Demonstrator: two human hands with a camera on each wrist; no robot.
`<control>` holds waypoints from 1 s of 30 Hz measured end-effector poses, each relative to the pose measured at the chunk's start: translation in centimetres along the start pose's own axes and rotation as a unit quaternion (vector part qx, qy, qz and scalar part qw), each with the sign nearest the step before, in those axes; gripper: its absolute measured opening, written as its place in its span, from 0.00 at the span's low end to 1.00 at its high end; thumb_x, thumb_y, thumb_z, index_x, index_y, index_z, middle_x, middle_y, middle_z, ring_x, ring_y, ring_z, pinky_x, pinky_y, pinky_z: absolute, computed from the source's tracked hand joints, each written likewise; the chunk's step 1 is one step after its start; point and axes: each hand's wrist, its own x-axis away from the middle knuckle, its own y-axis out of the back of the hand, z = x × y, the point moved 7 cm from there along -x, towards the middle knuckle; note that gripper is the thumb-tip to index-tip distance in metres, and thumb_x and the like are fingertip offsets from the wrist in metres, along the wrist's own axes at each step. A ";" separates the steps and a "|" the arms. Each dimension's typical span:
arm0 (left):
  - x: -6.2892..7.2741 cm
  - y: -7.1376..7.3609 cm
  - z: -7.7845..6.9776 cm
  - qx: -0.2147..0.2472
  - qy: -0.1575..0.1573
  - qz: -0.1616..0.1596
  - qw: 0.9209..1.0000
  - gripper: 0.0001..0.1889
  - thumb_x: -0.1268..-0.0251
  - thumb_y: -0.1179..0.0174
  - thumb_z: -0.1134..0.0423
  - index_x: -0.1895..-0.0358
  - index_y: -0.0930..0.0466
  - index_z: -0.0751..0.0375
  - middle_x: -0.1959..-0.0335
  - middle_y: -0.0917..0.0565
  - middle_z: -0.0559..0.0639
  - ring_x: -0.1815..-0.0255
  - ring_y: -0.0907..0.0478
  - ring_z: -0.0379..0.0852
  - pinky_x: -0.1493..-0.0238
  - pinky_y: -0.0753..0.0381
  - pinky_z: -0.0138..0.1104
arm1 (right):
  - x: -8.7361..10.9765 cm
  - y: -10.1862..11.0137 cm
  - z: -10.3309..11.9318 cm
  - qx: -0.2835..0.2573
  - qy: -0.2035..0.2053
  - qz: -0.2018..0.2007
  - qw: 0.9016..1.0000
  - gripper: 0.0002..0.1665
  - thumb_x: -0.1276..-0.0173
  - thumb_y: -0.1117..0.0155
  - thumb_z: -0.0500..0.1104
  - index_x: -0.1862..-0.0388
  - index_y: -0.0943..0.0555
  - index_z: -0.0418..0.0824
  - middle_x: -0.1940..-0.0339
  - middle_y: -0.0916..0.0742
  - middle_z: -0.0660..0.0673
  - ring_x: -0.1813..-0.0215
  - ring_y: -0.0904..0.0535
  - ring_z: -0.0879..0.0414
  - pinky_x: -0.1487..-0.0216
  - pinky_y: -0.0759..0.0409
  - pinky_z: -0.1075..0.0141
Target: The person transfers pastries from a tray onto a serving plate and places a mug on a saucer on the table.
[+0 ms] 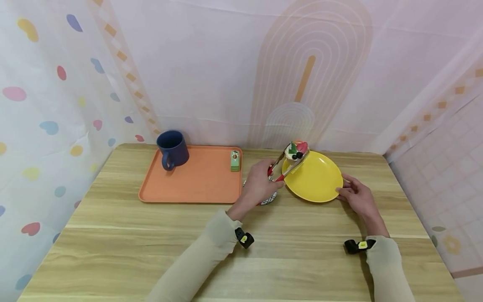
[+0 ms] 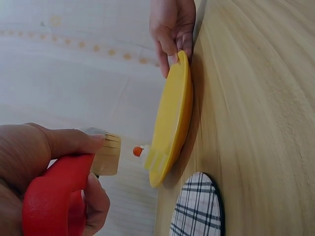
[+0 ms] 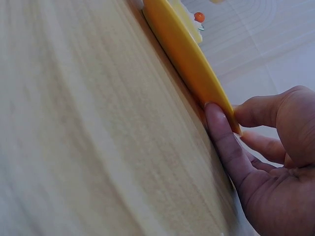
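From here, the left hand (image 1: 260,180) is curled round a pair of red-handled tongs (image 1: 280,178), their long axis slanting away and to the right. That grip has the two arms parted, one either side of a fruit-topped pastry (image 1: 296,152); how hard they squeeze, I can't tell.

The pastry lies ahead and to the right of the left hand, at the far-left edge of the yellow plate (image 1: 317,180), so the left hand is clearly the nearer one. It looks raised over the rim. A pale yellow cake with an orange-red ball on top (image 2: 154,158) shows at that same edge; whether it's a separate piece, I can't make out.

Across the plate, the right hand (image 1: 358,197) pinches the near-right rim, its digits on both faces of the edge, the plate low against the table (image 1: 286,260).

A checked coaster (image 2: 196,209) sits on the table partly beneath the left hand, and left of that an orange tray (image 1: 192,184) bears a blue mug (image 1: 173,147) and a small green block (image 1: 235,161).
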 end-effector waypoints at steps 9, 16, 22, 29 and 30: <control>-0.5 -0.8 -0.5 -0.016 -0.001 0.014 1.000 0.31 0.41 0.24 0.59 0.35 0.24 0.61 0.51 0.17 0.58 0.58 0.27 0.47 0.63 0.29 0.32 | -0.2 -0.1 -0.1 0.000 0.009 0.003 1.000 0.39 0.23 0.40 0.35 0.18 0.43 0.36 0.43 0.23 0.39 0.58 0.19 0.74 0.53 0.15 0.73; -0.9 -1.4 -1.0 -0.010 -0.001 0.024 1.000 0.30 0.40 0.25 0.59 0.36 0.23 0.62 0.49 0.16 0.57 0.55 0.25 0.49 0.59 0.25 0.35 | -0.3 0.0 -0.2 -0.001 0.006 0.002 1.000 0.40 0.23 0.40 0.35 0.17 0.44 0.37 0.43 0.23 0.39 0.58 0.19 0.74 0.53 0.15 0.72; -1.4 -1.8 -1.3 0.001 0.002 0.029 1.000 0.28 0.41 0.24 0.60 0.39 0.22 0.62 0.49 0.16 0.57 0.54 0.21 0.49 0.57 0.20 0.35 | -0.4 0.1 -0.1 0.012 0.005 -0.001 1.000 0.40 0.23 0.40 0.36 0.17 0.44 0.37 0.42 0.23 0.37 0.59 0.19 0.74 0.54 0.15 0.73; -1.7 -2.5 -1.9 -0.003 0.005 0.033 0.999 0.28 0.42 0.24 0.60 0.39 0.23 0.63 0.48 0.16 0.56 0.54 0.23 0.47 0.53 0.20 0.37 | -0.3 0.0 0.1 0.012 0.005 -0.001 1.000 0.40 0.23 0.41 0.37 0.17 0.43 0.37 0.41 0.23 0.36 0.59 0.19 0.74 0.54 0.15 0.72; -1.8 -2.7 -1.9 -0.001 0.006 0.034 0.999 0.28 0.42 0.24 0.60 0.39 0.23 0.63 0.47 0.16 0.56 0.53 0.23 0.47 0.52 0.20 0.37 | -0.2 0.0 0.2 0.013 0.005 -0.002 1.000 0.40 0.23 0.41 0.37 0.17 0.43 0.37 0.41 0.23 0.36 0.60 0.19 0.74 0.54 0.15 0.72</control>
